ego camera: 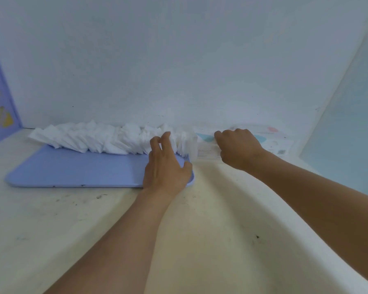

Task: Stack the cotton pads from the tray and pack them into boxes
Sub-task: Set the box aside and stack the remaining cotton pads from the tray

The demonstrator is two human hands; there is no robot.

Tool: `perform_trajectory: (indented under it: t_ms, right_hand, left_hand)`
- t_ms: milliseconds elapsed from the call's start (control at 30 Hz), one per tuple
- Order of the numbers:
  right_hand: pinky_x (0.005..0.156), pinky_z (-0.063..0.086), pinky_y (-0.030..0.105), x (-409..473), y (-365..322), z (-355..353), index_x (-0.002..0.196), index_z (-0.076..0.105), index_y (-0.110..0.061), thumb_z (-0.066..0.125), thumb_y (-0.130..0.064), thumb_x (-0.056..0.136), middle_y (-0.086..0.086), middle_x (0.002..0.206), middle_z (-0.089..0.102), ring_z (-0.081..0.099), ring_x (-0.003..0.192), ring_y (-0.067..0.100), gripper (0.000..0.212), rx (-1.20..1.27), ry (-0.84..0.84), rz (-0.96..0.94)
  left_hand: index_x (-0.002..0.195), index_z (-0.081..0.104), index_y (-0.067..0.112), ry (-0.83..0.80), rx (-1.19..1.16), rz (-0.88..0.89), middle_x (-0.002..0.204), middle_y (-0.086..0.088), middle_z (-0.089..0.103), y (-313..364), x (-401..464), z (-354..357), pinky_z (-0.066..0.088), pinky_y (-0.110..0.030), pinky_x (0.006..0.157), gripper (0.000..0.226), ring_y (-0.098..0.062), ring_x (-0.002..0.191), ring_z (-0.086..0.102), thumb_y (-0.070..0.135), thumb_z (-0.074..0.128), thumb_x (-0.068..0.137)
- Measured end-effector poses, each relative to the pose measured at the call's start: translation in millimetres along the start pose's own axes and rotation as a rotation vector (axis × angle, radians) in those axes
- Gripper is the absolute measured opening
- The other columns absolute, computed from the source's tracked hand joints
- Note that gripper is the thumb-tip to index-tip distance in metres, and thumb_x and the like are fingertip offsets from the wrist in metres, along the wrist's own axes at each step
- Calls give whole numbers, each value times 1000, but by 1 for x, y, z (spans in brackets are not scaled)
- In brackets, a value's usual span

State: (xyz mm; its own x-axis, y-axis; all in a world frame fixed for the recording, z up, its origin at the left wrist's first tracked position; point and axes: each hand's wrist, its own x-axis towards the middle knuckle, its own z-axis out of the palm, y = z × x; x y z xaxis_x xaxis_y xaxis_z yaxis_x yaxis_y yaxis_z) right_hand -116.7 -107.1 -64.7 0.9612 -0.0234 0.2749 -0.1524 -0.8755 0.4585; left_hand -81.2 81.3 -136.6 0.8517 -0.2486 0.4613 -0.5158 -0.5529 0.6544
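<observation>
A long heap of white square cotton pads (98, 139) lies along the far side of a lilac tray (72, 168) on the table. My left hand (165, 164) hovers over the tray's right end, fingers spread and relaxed, fingertips reaching the pads at the heap's right end. A white box (270, 139) with pale blue and pink marks lies flat against the wall just right of the tray. My right hand (237, 147) rests on the box's left end with its fingers curled; what they hold is hidden.
A white wall rises directly behind the tray and box. A purple panel with a picture (0, 107) stands at the far left. A pale blue surface (344, 134) slopes up on the right. The cream table (200, 230) is scuffed with dark specks.
</observation>
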Motion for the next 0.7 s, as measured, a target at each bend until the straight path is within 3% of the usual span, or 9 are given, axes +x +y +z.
perform_trajectory:
  t_ms: [100, 200, 300, 467, 600, 700]
  right_hand:
    - [61, 32, 33, -36, -2, -15, 97, 44, -16, 50, -14, 89, 2, 93, 63, 47, 68, 25, 10, 36, 17, 40]
    - [61, 32, 32, -70, 6, -31, 106, 56, -18, 51, -20, 88, -1, 96, 65, 57, 75, 27, 19, 89, 64, 91]
    - [64, 36, 32, -92, 12, -41, 115, 61, -25, 53, -25, 84, -6, 103, 67, 59, 81, 25, 31, 192, 59, 133]
    - [70, 44, 33, -105, 13, -37, 120, 60, -29, 51, -26, 84, -7, 109, 67, 60, 86, 26, 38, 226, 48, 109]
    - [77, 51, 36, -111, 18, -33, 121, 61, -31, 54, -29, 83, -8, 110, 66, 61, 99, 23, 38, 254, 68, 72]
    - [91, 52, 40, -103, 42, -38, 120, 67, -31, 64, -26, 85, -5, 114, 69, 63, 106, 21, 35, 582, 194, 167]
  left_hand:
    - [150, 22, 30, -17, -130, 108, 148, 6, 27, 4, -5, 0, 50, -44, 95, 90, -21, 126, 47, 45, 76, 80]
    - [150, 21, 36, -116, -209, 150, 149, 9, 31, 10, -9, 3, 46, -44, 103, 102, -19, 130, 43, 57, 81, 71]
    - [150, 8, 47, -307, -239, 115, 152, 10, 36, 21, -17, 6, 41, -44, 110, 119, -14, 137, 38, 73, 77, 56]
    - [149, -6, 57, -421, -323, 13, 157, 12, 36, 22, -13, 8, 44, -43, 111, 136, -13, 139, 44, 87, 73, 43]
    - [147, -2, 60, -488, -404, 34, 148, 13, 43, 18, -10, 9, 51, -43, 103, 133, -12, 132, 50, 75, 83, 45]
    - [148, -3, 56, -504, -353, 87, 146, 15, 40, 19, -12, 8, 46, -43, 109, 135, -8, 134, 45, 65, 87, 48]
